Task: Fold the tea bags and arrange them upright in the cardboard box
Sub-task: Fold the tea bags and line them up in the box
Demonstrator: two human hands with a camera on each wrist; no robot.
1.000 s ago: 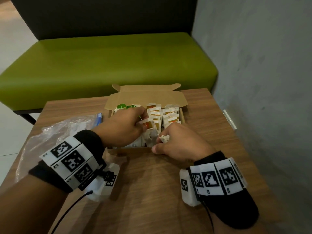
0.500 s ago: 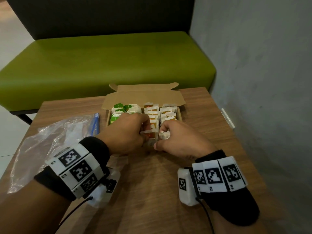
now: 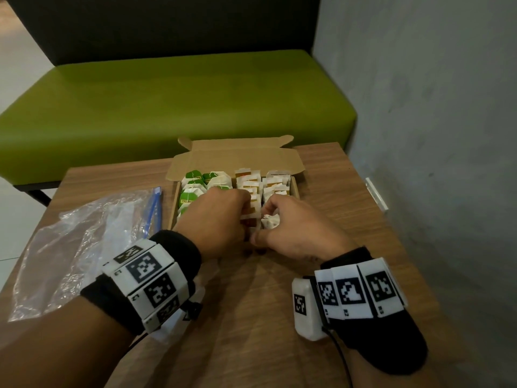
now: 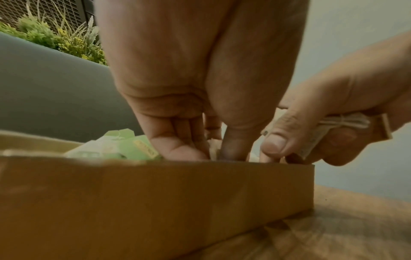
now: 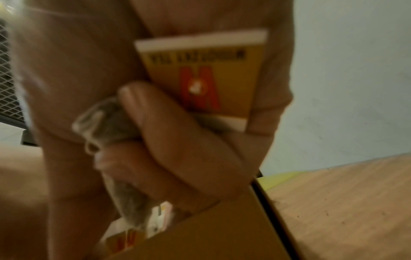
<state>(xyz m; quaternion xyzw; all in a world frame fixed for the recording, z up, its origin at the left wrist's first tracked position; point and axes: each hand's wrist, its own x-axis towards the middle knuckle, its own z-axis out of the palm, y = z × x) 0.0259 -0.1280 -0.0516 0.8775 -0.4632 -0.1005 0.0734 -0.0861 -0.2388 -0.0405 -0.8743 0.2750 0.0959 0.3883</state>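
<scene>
The open cardboard box (image 3: 295,189) holds green tea bags (image 3: 193,189) on the left and upright orange-and-white tea bags (image 3: 249,177) in the middle and right rows. My left hand (image 3: 223,214) reaches into the middle row near the front wall. Its straight fingers (image 4: 184,149) and thumb press down among the bags. My right hand (image 3: 282,228) grips a folded tea bag (image 3: 270,221) just over the front of the right row. String is wound around that bag (image 4: 347,121), and its orange tag (image 5: 200,75) lies against the palm of the right hand (image 5: 155,137).
A crumpled clear plastic zip bag (image 3: 84,239) lies on the wooden table (image 3: 251,317) to the left of the box. Behind the table stands a green bench (image 3: 181,102), and a grey wall (image 3: 433,135) runs close along the right.
My right hand has carried the folded tea bag forward from the box's near edge to above the right row. The left hand has pushed a little deeper into the middle row.
</scene>
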